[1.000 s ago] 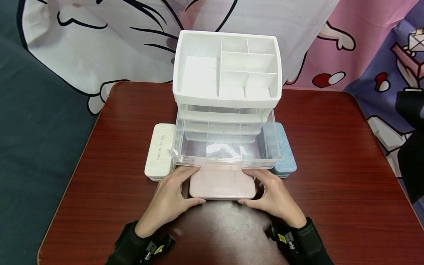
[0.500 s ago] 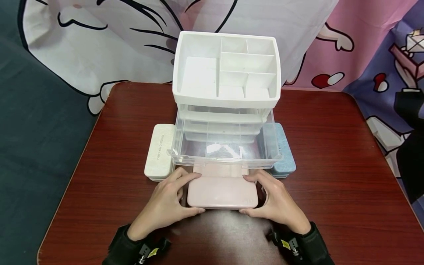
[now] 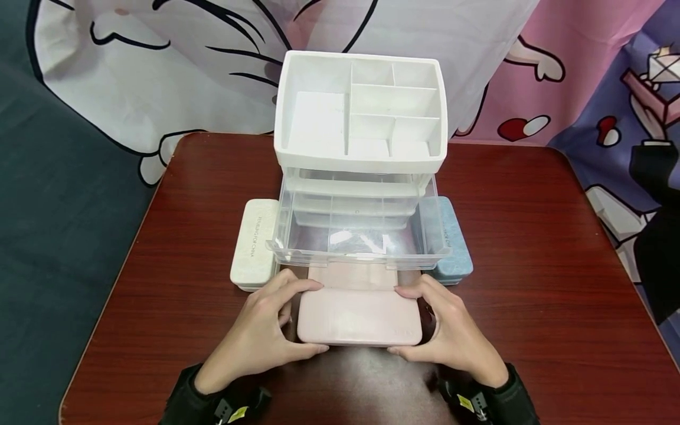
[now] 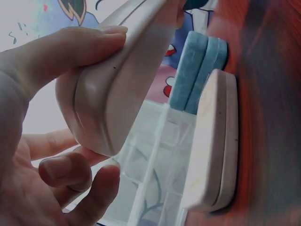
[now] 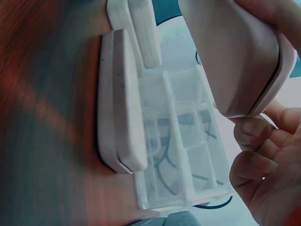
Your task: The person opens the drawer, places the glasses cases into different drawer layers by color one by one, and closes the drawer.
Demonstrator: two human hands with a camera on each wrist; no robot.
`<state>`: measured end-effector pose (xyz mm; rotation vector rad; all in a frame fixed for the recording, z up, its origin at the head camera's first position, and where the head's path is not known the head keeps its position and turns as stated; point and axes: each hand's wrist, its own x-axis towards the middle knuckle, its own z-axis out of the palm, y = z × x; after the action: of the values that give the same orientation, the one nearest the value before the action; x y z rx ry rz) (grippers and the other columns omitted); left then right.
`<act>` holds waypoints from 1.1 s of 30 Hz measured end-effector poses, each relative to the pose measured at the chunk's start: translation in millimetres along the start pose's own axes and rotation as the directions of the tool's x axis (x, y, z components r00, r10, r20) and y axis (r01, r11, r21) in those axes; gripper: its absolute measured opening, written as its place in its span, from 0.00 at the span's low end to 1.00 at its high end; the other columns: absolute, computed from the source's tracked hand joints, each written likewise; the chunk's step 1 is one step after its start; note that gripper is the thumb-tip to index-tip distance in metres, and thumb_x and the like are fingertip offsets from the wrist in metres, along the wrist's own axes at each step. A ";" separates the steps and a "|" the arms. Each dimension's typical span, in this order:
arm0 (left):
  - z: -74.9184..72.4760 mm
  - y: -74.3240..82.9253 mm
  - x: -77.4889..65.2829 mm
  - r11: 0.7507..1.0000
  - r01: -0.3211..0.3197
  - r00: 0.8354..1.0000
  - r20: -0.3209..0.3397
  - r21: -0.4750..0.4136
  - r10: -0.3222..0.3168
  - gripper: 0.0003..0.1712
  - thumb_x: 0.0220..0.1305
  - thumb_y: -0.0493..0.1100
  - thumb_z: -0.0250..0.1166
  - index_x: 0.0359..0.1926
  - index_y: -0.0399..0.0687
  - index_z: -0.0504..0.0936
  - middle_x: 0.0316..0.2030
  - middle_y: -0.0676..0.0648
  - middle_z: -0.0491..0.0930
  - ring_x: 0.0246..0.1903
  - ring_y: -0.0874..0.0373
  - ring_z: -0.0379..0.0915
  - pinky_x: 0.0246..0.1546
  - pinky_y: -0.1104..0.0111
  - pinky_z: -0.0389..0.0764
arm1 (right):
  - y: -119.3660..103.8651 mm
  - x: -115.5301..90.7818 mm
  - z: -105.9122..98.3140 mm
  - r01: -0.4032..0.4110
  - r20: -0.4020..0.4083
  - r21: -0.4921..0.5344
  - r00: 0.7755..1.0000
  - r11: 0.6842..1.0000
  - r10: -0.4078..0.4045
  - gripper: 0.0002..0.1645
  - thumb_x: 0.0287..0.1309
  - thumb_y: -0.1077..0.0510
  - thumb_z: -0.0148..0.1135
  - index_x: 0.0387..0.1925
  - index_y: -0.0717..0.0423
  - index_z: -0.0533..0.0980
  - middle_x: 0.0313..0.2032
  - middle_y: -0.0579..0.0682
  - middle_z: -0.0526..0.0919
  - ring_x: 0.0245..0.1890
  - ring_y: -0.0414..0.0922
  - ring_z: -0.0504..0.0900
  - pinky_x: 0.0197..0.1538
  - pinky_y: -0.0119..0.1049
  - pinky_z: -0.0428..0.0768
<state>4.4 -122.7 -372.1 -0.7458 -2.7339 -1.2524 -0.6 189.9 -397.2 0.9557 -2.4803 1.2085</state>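
Observation:
Both hands hold a pink hard case with rounded corners, one at each end. My left hand pinches its left end between thumb and forefinger, the other fingers loosely bent below. At the right end my right hand grips it the same way. The wrist views show the case raised off the table. Another pink case lies on the tabletop beneath it, partly hidden in the head view. Just beyond is a clear drawer, pulled out from a white organizer with a divided top tray.
A cream case lies left of the drawer, and a light blue case lies right of it. All stand on a dark red wooden table. Behind the table hangs a cartoon-print cloth.
Both hands have drawn the held pink case toward me; it looks larger in the head view. More of the lower pink case now shows behind it. The organizer and its drawer stay put.

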 end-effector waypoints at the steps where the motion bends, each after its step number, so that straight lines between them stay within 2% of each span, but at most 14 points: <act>1: -1.3 1.9 -0.1 1.000 -0.005 1.000 0.000 -0.007 0.005 0.44 0.30 0.55 0.84 0.54 0.57 0.78 0.33 0.60 0.65 0.21 0.73 0.54 0.21 0.82 0.65 | -1.0 0.5 -0.9 0.021 -0.016 0.008 1.000 1.000 -0.021 0.46 0.23 0.46 0.85 0.50 0.54 0.76 0.40 0.43 0.77 0.39 0.34 0.73 0.41 0.24 0.71; 5: -6.7 10.8 -0.4 0.999 -0.037 0.999 -0.014 -0.027 0.037 0.44 0.29 0.53 0.84 0.54 0.57 0.77 0.34 0.59 0.66 0.20 0.74 0.53 0.21 0.83 0.62 | -7.2 3.8 -6.7 0.087 -0.061 0.042 0.995 0.995 -0.085 0.45 0.23 0.46 0.85 0.47 0.60 0.77 0.38 0.46 0.78 0.37 0.35 0.73 0.37 0.24 0.71; 12: -16.9 25.9 0.8 0.995 -0.091 0.995 -0.055 -0.047 0.089 0.44 0.28 0.50 0.85 0.53 0.56 0.78 0.35 0.59 0.67 0.19 0.74 0.54 0.19 0.85 0.60 | -25.2 13.2 -20.6 0.158 -0.105 0.047 0.983 0.986 -0.152 0.39 0.35 0.42 0.80 0.43 0.65 0.77 0.38 0.51 0.80 0.39 0.38 0.76 0.41 0.23 0.73; 15: -19.4 30.1 1.4 0.994 -0.104 0.993 -0.068 -0.046 0.101 0.44 0.27 0.49 0.85 0.53 0.56 0.78 0.35 0.59 0.67 0.19 0.75 0.53 0.19 0.86 0.60 | -31.0 16.8 -25.3 0.179 -0.124 0.038 0.977 0.983 -0.173 0.38 0.37 0.41 0.78 0.42 0.66 0.78 0.37 0.52 0.80 0.38 0.39 0.76 0.39 0.24 0.73; 19: -21.4 33.7 3.5 0.989 -0.139 0.986 -0.098 -0.054 0.134 0.45 0.27 0.48 0.85 0.53 0.55 0.78 0.35 0.58 0.67 0.19 0.75 0.53 0.18 0.86 0.60 | -35.8 20.9 -29.6 0.199 -0.144 0.034 0.971 0.979 -0.193 0.37 0.37 0.42 0.78 0.41 0.67 0.78 0.36 0.53 0.80 0.37 0.39 0.76 0.36 0.25 0.72; 23: -24.8 36.5 6.3 0.984 -0.170 0.979 -0.126 -0.057 0.161 0.45 0.27 0.47 0.85 0.54 0.53 0.78 0.36 0.56 0.68 0.18 0.75 0.54 0.17 0.87 0.60 | -39.3 25.5 -33.0 0.215 -0.162 0.037 0.965 0.976 -0.206 0.37 0.36 0.43 0.79 0.40 0.68 0.78 0.35 0.53 0.80 0.38 0.39 0.77 0.39 0.24 0.74; 28: -29.6 41.2 9.4 0.983 -0.174 0.977 -0.135 -0.067 0.164 0.45 0.27 0.47 0.85 0.54 0.53 0.78 0.36 0.56 0.68 0.18 0.75 0.54 0.17 0.87 0.60 | -41.4 32.2 -35.5 0.247 -0.188 0.044 0.954 0.968 -0.234 0.37 0.37 0.43 0.79 0.39 0.70 0.78 0.34 0.55 0.80 0.38 0.40 0.78 0.45 0.23 0.75; 33: -34.7 46.2 11.6 0.981 -0.178 0.975 -0.147 -0.079 0.165 0.45 0.28 0.48 0.85 0.54 0.52 0.78 0.37 0.56 0.69 0.18 0.75 0.55 0.17 0.86 0.60 | -43.2 39.8 -39.7 0.271 -0.206 0.044 0.944 0.961 -0.257 0.39 0.37 0.43 0.78 0.39 0.72 0.78 0.35 0.57 0.81 0.38 0.40 0.78 0.43 0.23 0.74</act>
<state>9.2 -117.4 -313.6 -0.8465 -2.4581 -1.3443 -6.6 182.6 -326.9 1.0876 -2.0902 1.2427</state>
